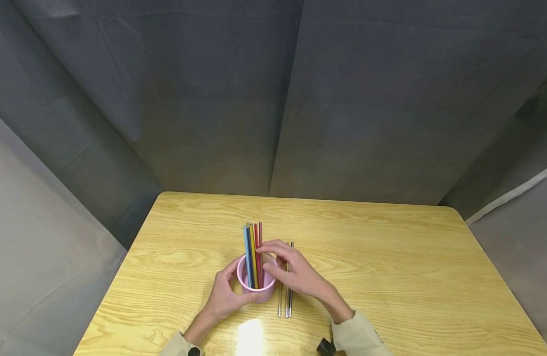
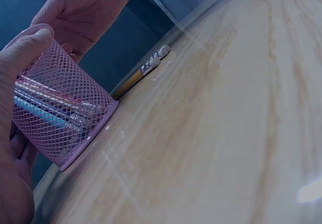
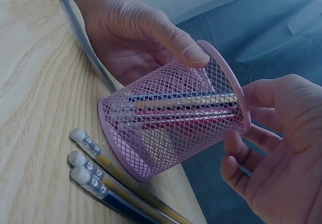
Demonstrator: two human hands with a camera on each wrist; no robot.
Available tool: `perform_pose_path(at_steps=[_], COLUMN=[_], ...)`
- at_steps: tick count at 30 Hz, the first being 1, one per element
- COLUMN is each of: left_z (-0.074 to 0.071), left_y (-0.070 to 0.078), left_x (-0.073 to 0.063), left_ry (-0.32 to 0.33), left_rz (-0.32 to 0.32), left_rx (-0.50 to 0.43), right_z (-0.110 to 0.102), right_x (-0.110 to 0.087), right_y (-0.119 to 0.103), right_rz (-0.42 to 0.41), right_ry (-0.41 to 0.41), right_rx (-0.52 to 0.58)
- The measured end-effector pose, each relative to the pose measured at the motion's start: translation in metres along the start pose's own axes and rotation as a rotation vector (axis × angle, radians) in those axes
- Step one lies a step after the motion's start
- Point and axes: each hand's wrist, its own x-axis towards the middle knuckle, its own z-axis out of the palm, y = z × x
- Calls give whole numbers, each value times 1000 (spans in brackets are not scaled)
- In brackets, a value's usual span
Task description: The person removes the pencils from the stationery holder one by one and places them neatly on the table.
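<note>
A pink mesh pencil cup [image 1: 265, 295] stands on the wooden table, with several pencils [image 1: 253, 262] in light blue, dark blue, yellow and red leaning inside it. My left hand [image 1: 223, 294] grips the cup's side, its thumb over the near rim, as the right wrist view also shows. At the opposite rim is my right hand [image 1: 297, 272], its index finger reaching across the upright pencils and its thumb beside them. In the right wrist view its other fingers [image 3: 232, 142] bend loosely outside the mesh.
Three loose pencils [image 3: 108, 189] with white erasers lie side by side just right of the cup, partly under the right hand in the head view. Grey curtains [image 1: 211, 123] hang behind the table [image 1: 389, 262] and at its sides. A small black object [image 1: 325, 347] is near the right sleeve.
</note>
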Motion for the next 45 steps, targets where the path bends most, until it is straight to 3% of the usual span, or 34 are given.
perform_pose_path(at_steps=[10,17,26,41,45], left_z=[0,0,-1,0,0], left_y=[-2,-2,-3,-2,0], left_x=[-1,-2,-1,-1,0], left_ry=[3,5,9,0,-1], left_rz=[23,45,36,30,5], left_rx=[-12,-30,-32,-37,-46], right_z=[0,-1,-4,-10,-13], right_x=[-1,0,1,0,0], right_y=[0,-1,0,-3,-5], right_rz=[53,40,20,8,-1], right_ry=[-1,100,188,182,189], right_rx=[-19,-86,-66,-73,-91])
